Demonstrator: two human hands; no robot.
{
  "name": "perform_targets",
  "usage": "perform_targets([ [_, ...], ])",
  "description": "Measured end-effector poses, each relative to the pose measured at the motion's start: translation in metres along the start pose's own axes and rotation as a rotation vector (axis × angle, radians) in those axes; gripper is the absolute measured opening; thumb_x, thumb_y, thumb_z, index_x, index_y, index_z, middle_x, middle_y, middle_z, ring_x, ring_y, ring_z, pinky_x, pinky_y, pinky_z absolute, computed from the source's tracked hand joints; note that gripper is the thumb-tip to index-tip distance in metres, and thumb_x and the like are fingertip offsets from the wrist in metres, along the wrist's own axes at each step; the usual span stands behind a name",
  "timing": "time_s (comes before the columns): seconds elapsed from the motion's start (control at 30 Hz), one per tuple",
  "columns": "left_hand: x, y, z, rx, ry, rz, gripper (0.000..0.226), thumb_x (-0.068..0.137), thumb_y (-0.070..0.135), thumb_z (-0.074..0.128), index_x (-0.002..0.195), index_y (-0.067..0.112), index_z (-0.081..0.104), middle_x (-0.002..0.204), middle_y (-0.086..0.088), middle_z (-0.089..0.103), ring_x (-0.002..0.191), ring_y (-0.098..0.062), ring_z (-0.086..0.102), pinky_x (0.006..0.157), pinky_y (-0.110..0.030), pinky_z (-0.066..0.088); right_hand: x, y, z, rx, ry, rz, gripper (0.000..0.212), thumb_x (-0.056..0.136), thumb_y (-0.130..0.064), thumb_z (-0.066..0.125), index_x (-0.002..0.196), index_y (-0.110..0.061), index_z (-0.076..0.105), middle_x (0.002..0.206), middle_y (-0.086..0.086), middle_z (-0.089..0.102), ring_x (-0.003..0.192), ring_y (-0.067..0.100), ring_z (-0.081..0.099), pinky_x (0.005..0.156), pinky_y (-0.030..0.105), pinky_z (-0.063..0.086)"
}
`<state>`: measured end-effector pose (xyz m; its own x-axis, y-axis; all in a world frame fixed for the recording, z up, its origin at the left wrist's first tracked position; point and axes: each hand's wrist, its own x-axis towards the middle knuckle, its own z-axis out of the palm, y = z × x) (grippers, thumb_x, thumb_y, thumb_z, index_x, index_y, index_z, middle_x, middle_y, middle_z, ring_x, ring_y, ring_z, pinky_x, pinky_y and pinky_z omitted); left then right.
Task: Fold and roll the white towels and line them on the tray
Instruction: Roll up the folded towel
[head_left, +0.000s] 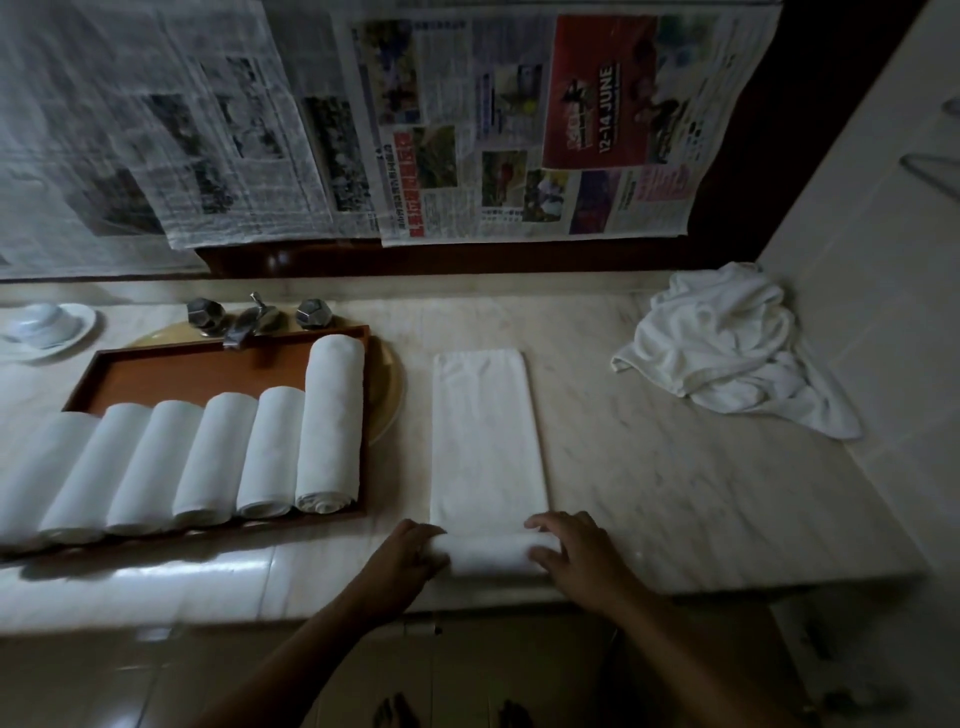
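Six towel rolls on tray; newspaper reads "12-14 JUNE".

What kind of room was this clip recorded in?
Probably a bathroom, perhaps in a hotel or spa: a pale marble counter, a metal tap with two faceted knobs over a round cream basin, and rolled white towels on a brown wooden tray.

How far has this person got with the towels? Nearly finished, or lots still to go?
Done: six rolled towels lie side by side on the wooden tray. In hand: a seventh, the folded towel on the counter, rolled only at its near end, with the left hand and right hand on the roll. Left: finish that roll, tray it, then tackle the crumpled pile; its towel count cannot be told.
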<state>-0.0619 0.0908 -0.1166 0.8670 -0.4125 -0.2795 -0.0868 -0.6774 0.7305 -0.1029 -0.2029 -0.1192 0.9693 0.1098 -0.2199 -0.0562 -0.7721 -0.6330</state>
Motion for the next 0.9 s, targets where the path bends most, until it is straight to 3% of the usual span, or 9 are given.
perform_targets([
  [0.17,0.003,0.006,-0.002,-0.163,0.071,-0.111,0.014,0.095,0.032,0.07,0.099,0.033,0.056,0.095,0.002,0.067,0.086,-0.012,0.066,0.066,-0.02,0.047,0.002,-0.019,0.008,-0.09,0.259,-0.086,0.02,0.092,-0.037,0.065,0.112,-0.037,0.066,0.113,-0.015,0.06,0.105,0.009,0.05,0.09,0.031,0.048],
  [0.23,0.006,0.007,-0.003,-0.156,0.06,-0.15,0.015,0.094,0.035,0.071,0.099,0.031,0.058,0.094,0.0,0.069,0.086,-0.012,0.067,0.068,-0.023,0.05,-0.006,-0.025,0.023,-0.247,0.344,-0.216,0.028,0.088,-0.022,0.06,0.112,-0.031,0.071,0.116,-0.01,0.064,0.107,0.013,0.056,0.089,0.032,0.049],
  [0.3,0.008,0.01,-0.002,-0.146,0.056,-0.188,0.015,0.095,0.037,0.068,0.102,0.027,0.059,0.1,0.0,0.068,0.09,-0.013,0.066,0.071,-0.025,0.051,-0.014,-0.022,0.045,-0.4,0.389,-0.324,0.037,0.087,-0.019,0.053,0.118,-0.024,0.073,0.123,-0.003,0.068,0.114,0.021,0.063,0.099,0.037,0.044],
  [0.37,0.006,0.013,0.006,0.077,0.176,-0.137,0.02,0.099,0.04,0.058,0.109,0.023,0.06,0.112,-0.002,0.064,0.098,-0.017,0.062,0.077,-0.029,0.05,-0.017,-0.016,0.062,-0.478,0.376,-0.324,0.047,0.089,-0.021,0.048,0.132,-0.019,0.068,0.138,0.002,0.064,0.128,0.027,0.059,0.113,0.045,0.031],
  [0.43,0.002,0.016,0.022,0.416,0.322,0.058,0.036,0.097,0.042,0.047,0.121,0.019,0.062,0.125,-0.005,0.062,0.11,-0.023,0.059,0.087,-0.036,0.049,-0.014,-0.01,0.066,-0.504,0.341,-0.316,0.053,0.091,-0.019,0.047,0.142,-0.015,0.059,0.15,0.006,0.054,0.139,0.03,0.05,0.118,0.048,0.022],
  [0.53,-0.004,0.03,0.047,0.546,0.285,0.2,0.062,0.084,0.042,0.048,0.137,0.013,0.057,0.139,-0.011,0.061,0.128,-0.029,0.059,0.103,-0.046,0.051,-0.009,-0.011,0.061,-0.553,0.29,-0.317,0.06,0.093,-0.016,0.042,0.153,-0.013,0.045,0.16,0.007,0.041,0.148,0.03,0.036,0.121,0.05,0.014],
  [0.6,-0.003,0.034,0.059,0.629,0.23,0.198,0.069,0.084,0.042,0.046,0.145,0.011,0.05,0.148,-0.012,0.055,0.138,-0.031,0.052,0.116,-0.046,0.034,-0.003,-0.012,0.059,-0.554,0.246,-0.298,0.061,0.094,-0.02,0.044,0.154,-0.012,0.041,0.161,0.008,0.038,0.15,0.03,0.033,0.12,0.05,0.015],
  [0.7,0.007,0.028,0.059,0.708,0.193,0.208,0.071,0.091,0.041,0.044,0.155,0.009,0.039,0.16,-0.014,0.039,0.149,-0.032,0.035,0.119,-0.047,0.013,0.011,-0.013,0.053,-0.554,0.152,-0.246,0.068,0.089,-0.026,0.049,0.155,-0.009,0.04,0.161,0.01,0.038,0.15,0.03,0.034,0.118,0.05,0.019],
  [0.9,0.042,0.017,0.026,0.755,0.071,0.278,0.073,0.097,0.053,0.034,0.157,0.011,0.033,0.155,-0.01,0.045,0.139,-0.028,0.048,0.119,-0.045,0.036,0.041,-0.013,0.03,-0.518,0.034,-0.261,0.077,0.088,-0.029,0.066,0.156,-0.014,0.034,0.155,0.01,0.042,0.137,0.03,0.046,0.116,0.043,0.037],
])
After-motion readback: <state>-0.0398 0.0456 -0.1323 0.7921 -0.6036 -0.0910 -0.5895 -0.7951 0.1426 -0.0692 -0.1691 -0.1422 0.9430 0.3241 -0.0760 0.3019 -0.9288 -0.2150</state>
